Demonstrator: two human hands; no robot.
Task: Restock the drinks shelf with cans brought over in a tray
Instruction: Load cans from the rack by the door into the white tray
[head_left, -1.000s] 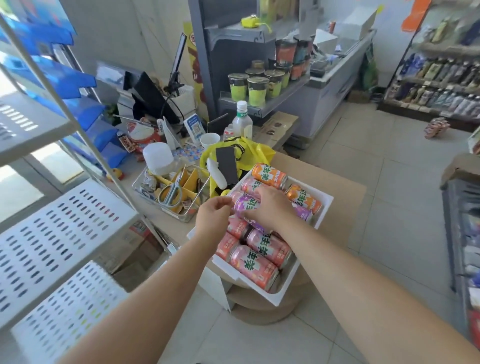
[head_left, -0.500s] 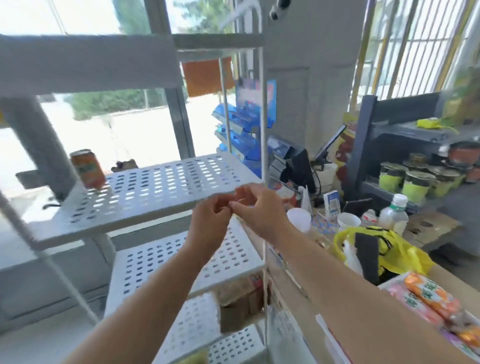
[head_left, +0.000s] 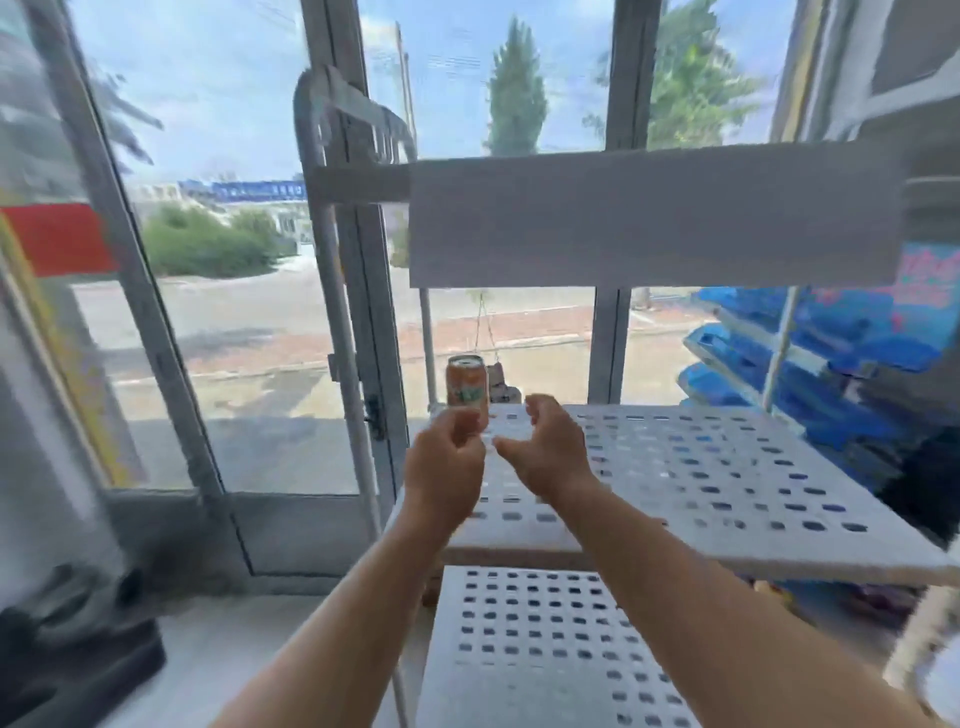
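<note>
Standing upright at the far left corner of the white perforated shelf (head_left: 701, 467), an orange drinks can (head_left: 466, 382) shows its silver top and most of its printed side, while its lower part is hidden behind the fingers of the left hand (head_left: 444, 462). That hand reaches in from below with its fingers curled toward the palm, right in front of the foot of the can. The blur makes it impossible to tell whether it grips the can, pinches something small, or holds nothing. The right hand (head_left: 548, 449) hovers just beside it over the front left part of the same shelf, thumb and fingers bent into a loose, released curve that faces the left hand, with nothing seen inside it. The fingertips of the two hands are near each other but apart. Both bare forearms stretch up from the bottom edge of the view. Below this shelf sits a second perforated shelf (head_left: 535, 649), and above it the plain underside of an upper shelf (head_left: 649, 218) crosses the view. A white upright post (head_left: 343, 364) carries the rack on its left side. Behind the rack a glazed door (head_left: 234, 312) looks out on a pavement, shrubs and trees. At the right stands a stack of blue trays (head_left: 831, 374), and at the far left a red panel (head_left: 57, 239) is smeared by motion.
</note>
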